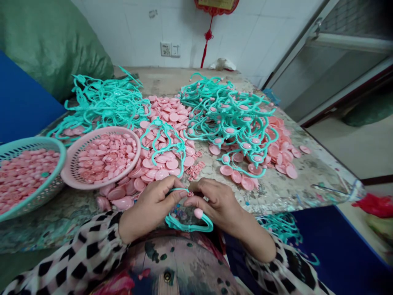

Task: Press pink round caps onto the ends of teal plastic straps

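Left hand [150,209], right hand [217,205] closed, pinching teal plastic loop [188,226] low centre, above counter [285,192] edge; pink knob [198,213] on it. Loop light, springy; hold thin strand near tip.

Logged from my remote view: teal plastic loop [188,225], its upper stretch hidden behind the left hand [150,209] and right hand [216,203]. Small coloured bits [181,214] beneath the hands: too small for me to tell. Teal basket [30,180]: cut off by the left edge. Red wall ornament [216,5]: cut off at top. Red bag [373,205]: cut off at right.
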Available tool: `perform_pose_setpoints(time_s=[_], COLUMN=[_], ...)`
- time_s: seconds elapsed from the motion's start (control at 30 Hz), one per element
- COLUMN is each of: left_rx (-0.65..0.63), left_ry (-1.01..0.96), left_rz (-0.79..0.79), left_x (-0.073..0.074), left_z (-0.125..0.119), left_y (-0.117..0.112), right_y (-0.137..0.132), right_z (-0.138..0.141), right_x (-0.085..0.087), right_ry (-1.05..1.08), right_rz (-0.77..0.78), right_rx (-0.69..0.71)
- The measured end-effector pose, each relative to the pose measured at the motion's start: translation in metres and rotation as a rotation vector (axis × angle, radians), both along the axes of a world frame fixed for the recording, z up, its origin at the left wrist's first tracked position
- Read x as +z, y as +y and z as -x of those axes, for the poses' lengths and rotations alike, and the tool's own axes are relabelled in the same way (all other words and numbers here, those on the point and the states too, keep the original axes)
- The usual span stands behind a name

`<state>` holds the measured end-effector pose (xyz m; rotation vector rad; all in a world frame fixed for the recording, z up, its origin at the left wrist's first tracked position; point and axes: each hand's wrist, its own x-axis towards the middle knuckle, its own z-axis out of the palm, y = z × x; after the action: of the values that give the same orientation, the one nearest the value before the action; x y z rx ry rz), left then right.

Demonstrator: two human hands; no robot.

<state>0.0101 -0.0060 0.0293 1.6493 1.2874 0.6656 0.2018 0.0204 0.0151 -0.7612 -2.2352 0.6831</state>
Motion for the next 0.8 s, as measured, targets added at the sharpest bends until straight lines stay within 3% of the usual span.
perform_pose_setpoints(time_s=[0.37,0.67,0.8], left_rx=[-0.031,-0.07,-0.108], left_ry=[-0.067,0.128,0.048], left_rz=[0.052,0.037,0.104], left_x=[-0.0028,0.0011,0.0], left_z=[-0.0004,-0.0029,-0.0046], left_y=[-0.0005,0.0015,0.0044], right_y=[-0.005,-0.0092,-0.0086], right_z=[-0.0015,-0.0028,-0.0027], right_x=[-0.0007,-0.0063,-0.0054], right_ry=[-0.073,-0.188,-0.207], right_rz=[-0.013,-0.077,-0.129], right_rx=[-0.019,-0.047,-0.045])
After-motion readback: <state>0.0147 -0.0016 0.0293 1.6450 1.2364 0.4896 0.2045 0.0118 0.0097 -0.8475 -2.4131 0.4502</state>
